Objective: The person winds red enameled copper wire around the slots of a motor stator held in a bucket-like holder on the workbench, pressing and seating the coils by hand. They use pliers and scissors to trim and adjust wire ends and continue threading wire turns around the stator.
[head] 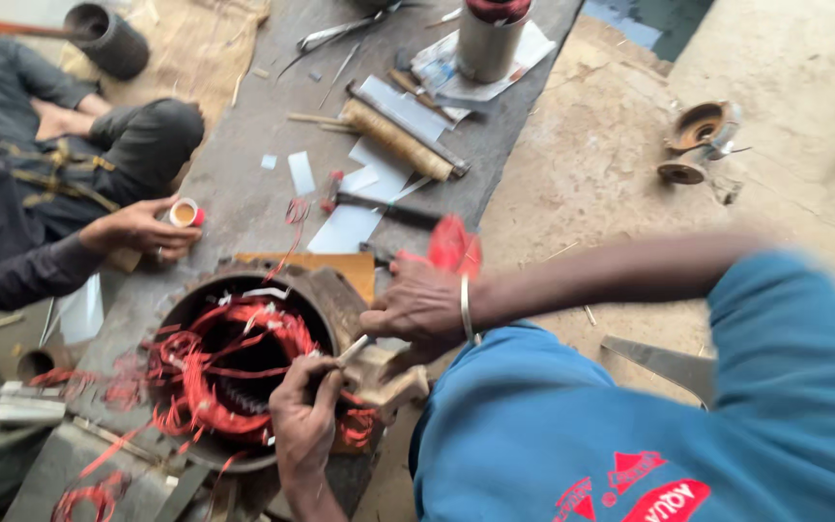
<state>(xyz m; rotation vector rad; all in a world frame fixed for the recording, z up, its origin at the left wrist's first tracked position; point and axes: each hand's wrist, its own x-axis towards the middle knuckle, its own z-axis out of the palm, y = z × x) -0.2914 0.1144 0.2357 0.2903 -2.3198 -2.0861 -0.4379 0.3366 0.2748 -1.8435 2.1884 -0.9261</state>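
The motor stator (244,372), wound with red wire, is being worked on at the near end of the table (244,193). A thin pale stick (352,350) is being gripped in the closed left hand (303,418) over the stator's right rim. The right hand (419,307), just right of the stator, is being held curled; what it is gripping cannot be told. A co-worker's hand (137,230), left of the stator, is being closed around a small tape roll (186,213).
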